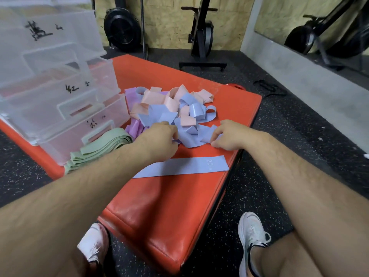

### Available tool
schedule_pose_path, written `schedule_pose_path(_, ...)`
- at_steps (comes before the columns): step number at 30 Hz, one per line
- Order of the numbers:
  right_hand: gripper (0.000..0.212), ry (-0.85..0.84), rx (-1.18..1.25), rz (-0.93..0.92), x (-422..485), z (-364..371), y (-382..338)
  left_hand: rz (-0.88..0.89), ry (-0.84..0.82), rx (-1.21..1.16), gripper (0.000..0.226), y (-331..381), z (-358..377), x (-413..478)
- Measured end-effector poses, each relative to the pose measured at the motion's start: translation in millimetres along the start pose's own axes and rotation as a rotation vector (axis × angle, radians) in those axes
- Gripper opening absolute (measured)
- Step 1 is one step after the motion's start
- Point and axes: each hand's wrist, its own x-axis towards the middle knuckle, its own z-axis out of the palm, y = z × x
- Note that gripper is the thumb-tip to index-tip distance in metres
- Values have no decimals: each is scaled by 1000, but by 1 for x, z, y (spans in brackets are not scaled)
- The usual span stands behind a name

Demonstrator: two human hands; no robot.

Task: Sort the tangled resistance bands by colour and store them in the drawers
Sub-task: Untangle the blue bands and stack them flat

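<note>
Closest to cam: 2 white sneakers [252, 230] on the speckled black floor [249, 186], knees either side of the near corner of the orange padded worktop [159, 206].

Next up, 1 flat blue band [179, 166] lies on its own across the worktop, running L to R, w/ "20" printed near its right end.

Just behind that, both hands are at the near edge of the tangled pile [175, 108]. The left hand [159, 139] has its fingers curled under, pinching a bit of blue strip at the tips. The right hand [229, 136] is curled too, thumb + fingers nipping a fold of the loose blue bands [191, 134]. The hands are apart, w/ blue bands between them.

Left of the left forearm, green bands [103, 145] are stacked flat, right up against the lowest drawer front. Purple bands [135, 127] sit between the green stack and the pile, w/ more purple at the back left. Pink bands [157, 97] are mostly in the far half, mixed in w/ blue.

The clear plastic drawer unit [50, 92] is on the left of the worktop. 3 fronts show, each w/ black handwritten marks, and the lower ones stick out further. Can't tell what's inside.

Far back: a black strap [267, 87] on the floor, black gym machines [201, 33] against a chipboard wall [169, 27], and a mirror [319, 27] on the right.
</note>
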Motion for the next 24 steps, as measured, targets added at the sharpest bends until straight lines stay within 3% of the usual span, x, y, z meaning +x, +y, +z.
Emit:
schedule_pose_path(3,37,-83,-41,-6,3,1,6,29,-8,-14,19,9,1,10)
schedule_pose_path(7,22,231,99,-67,-1,-15,8,37,12,-77,18,13,-3,12)
schedule_pose_path(11,25,463,380,-178,-17,-32,-6,-11,89,-250,23,16,-12,13)
schedule_pose_path(17,34,566,679,-380,-45,-54,-37,-68,166,-715,56,28,-31,2)
schedule_pose_path(24,36,604,908,-458,-55,-61,-53,-109,213,-977,54,27,-35,6)
